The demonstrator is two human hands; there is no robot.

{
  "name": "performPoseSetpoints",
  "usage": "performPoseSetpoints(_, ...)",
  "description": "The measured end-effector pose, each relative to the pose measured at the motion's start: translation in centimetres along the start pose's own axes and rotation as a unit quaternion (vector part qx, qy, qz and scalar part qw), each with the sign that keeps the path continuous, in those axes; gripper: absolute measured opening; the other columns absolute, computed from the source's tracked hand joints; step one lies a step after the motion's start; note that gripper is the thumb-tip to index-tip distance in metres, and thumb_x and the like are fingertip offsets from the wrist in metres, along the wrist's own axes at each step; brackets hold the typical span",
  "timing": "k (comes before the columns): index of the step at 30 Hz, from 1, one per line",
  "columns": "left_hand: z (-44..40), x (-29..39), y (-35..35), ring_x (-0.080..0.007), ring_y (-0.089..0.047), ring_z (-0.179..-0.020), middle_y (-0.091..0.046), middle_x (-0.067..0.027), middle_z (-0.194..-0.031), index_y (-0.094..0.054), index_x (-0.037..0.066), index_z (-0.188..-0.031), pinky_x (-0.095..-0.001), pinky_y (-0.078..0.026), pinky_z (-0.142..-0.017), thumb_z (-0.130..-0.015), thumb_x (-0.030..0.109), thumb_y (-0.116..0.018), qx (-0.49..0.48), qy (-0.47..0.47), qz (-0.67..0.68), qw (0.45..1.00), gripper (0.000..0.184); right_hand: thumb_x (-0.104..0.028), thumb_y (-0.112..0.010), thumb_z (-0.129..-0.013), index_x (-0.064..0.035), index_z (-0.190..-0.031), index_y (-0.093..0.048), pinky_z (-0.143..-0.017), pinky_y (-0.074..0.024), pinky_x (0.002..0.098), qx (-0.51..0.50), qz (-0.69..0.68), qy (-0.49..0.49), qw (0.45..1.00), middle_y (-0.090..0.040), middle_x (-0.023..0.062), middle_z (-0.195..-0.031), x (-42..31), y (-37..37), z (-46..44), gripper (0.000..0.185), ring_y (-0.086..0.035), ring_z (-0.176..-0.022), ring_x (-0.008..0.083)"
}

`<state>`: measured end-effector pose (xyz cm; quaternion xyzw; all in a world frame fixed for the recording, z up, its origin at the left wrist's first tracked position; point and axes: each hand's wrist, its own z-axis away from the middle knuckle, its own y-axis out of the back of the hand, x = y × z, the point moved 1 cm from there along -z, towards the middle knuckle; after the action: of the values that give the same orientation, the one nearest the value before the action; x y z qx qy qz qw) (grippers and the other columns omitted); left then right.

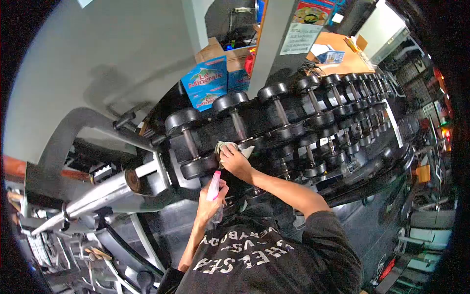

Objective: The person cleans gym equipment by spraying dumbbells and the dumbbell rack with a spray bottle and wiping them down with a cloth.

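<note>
My left hand (209, 203) is wrapped round a spray bottle (214, 186) with a pink and white trigger head; its clear body hangs below my fingers. My right hand (236, 161) grips a pale, crumpled cloth (226, 145) just beyond the bottle. The cloth lies against the near end of a black dumbbell with a metal handle (238, 124); exactly where it touches is hidden by my fingers. Left of it, another dumbbell (190, 142) rests on the rack, and a third dumbbell (280, 110) lies to the right.
More dumbbells (335, 93) run in two tiers toward the far right. Behind the rack stand blue Le Minerale boxes (205, 81) and a wooden desk (338, 45). A silver barbell sleeve (100, 197) juts out at the left, above a padded bench (125, 252).
</note>
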<state>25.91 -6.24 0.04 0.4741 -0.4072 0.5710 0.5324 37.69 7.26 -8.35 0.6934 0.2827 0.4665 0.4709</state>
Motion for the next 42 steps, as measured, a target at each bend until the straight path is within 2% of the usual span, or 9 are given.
performPoseSetpoints(5,2.7,-0.4,0.9,-0.0087,-0.054,-0.052,-0.057,-0.0026,-0.073,-0.056,0.001,-0.098,-0.0244,-0.043,-0.046,-0.085,0.009,-0.064,0.039,0.057,0.028,0.997,0.017,-0.029,-0.048,-0.088,-0.0123,-0.116,-0.066,-0.106,-0.0246,0.0514,-0.25,0.112,0.152,0.95,-0.061,0.0063,-0.122,-3.1,-4.8,-2.0,0.036,-0.039,-0.127,0.0312)
performPoseSetpoints(13,4.9,-1.4,1.1,-0.008,-0.053,-0.053,-0.058,-0.0022,-0.073,-0.057,0.002,-0.101,-0.0237,-0.043,-0.048,-0.085,0.009,-0.065,0.052,0.041,0.06,0.996,0.019,-0.029,-0.051,-0.087,-0.01,-0.103,-0.071,-0.103,-0.0292,0.0475,-0.321,0.055,0.141,0.935,-0.061,0.0047,-0.122,-4.2,-5.9,-1.7,0.031,-0.049,-0.117,0.0259)
performPoseSetpoints(23,3.7,-0.9,1.5,-0.0075,-0.054,-0.054,-0.06,-0.0015,-0.076,-0.058,0.003,-0.1,-0.0234,-0.044,-0.048,-0.085,0.01,-0.065,0.015,0.036,0.048,0.998,0.019,-0.011,-0.057,-0.077,-0.0213,-0.109,-0.061,-0.099,-0.0407,0.0314,0.119,-0.143,0.026,0.982,-0.055,0.0003,-0.112,6.0,3.6,5.3,0.034,-0.049,-0.116,0.0191)
performPoseSetpoints(28,2.6,-1.4,0.9,-0.0078,-0.055,-0.054,-0.061,-0.0019,-0.079,-0.058,0.002,-0.101,-0.024,-0.044,-0.048,-0.084,0.01,-0.065,-0.009,0.018,0.022,1.0,0.019,-0.003,-0.059,-0.081,-0.0153,-0.114,-0.06,-0.087,-0.049,0.037,0.122,-0.262,-0.311,0.906,-0.058,0.0094,-0.115,6.4,-3.2,11.0,0.035,-0.057,-0.104,0.0302)
performPoseSetpoints(30,2.3,-1.2,0.4,-0.0084,-0.055,-0.054,-0.062,-0.0024,-0.08,-0.058,0.002,-0.101,-0.0243,-0.045,-0.048,-0.084,0.01,-0.065,-0.024,0.017,0.025,0.999,0.019,-0.01,-0.054,-0.09,-0.0012,-0.108,-0.057,-0.077,-0.0491,0.0385,0.24,-0.415,-0.453,0.752,-0.059,0.0195,-0.102,5.5,-6.2,12.0,0.02,-0.06,-0.095,0.034)
performPoseSetpoints(33,1.9,-0.9,-0.5,-0.0086,-0.056,-0.054,-0.062,-0.0026,-0.079,-0.058,0.002,-0.101,-0.0247,-0.045,-0.048,-0.084,0.01,-0.065,-0.049,0.018,0.026,0.998,0.02,-0.018,-0.054,-0.094,-0.0075,-0.108,-0.059,-0.079,-0.0479,0.0352,0.022,-0.658,-0.576,0.484,-0.064,0.0091,-0.107,1.6,-16.7,15.8,0.018,-0.061,-0.098,0.0252)
performPoseSetpoints(35,1.8,-0.7,-0.8,-0.0085,-0.056,-0.054,-0.062,-0.0026,-0.08,-0.058,0.002,-0.101,-0.0246,-0.045,-0.048,-0.085,0.01,-0.065,-0.057,0.015,0.023,0.998,0.02,-0.021,-0.051,-0.096,-0.0088,-0.109,-0.059,-0.086,-0.0481,0.0362,0.178,-0.863,-0.463,0.096,-0.063,0.0051,-0.108,-1.9,-15.6,14.9,0.02,-0.061,-0.099,0.0235)
performPoseSetpoints(36,1.8,-0.6,-0.9,-0.0083,-0.056,-0.054,-0.062,-0.0026,-0.08,-0.058,0.001,-0.102,-0.0244,-0.045,-0.048,-0.085,0.011,-0.064,-0.061,0.013,0.023,0.998,0.02,-0.025,-0.043,-0.098,-0.0064,-0.11,-0.057,-0.09,-0.0482,0.0379,0.162,-0.867,-0.472,0.011,-0.063,0.0062,-0.109,-1.9,-12.3,12.7,0.026,-0.06,-0.101,0.0229)
performPoseSetpoints(42,2.1,-0.6,-0.6,-0.0098,-0.057,-0.051,-0.061,-0.0044,-0.077,-0.056,0.001,-0.099,-0.0253,-0.047,-0.046,-0.084,0.006,-0.065,-0.04,0.027,0.031,0.998,0.018,-0.028,-0.041,-0.098,-0.0082,-0.108,-0.052,-0.088,-0.0504,0.0425,0.235,-0.825,-0.482,-0.18,-0.058,0.0069,-0.104,-1.4,-16.8,8.9,0.025,-0.059,-0.095,0.0257)
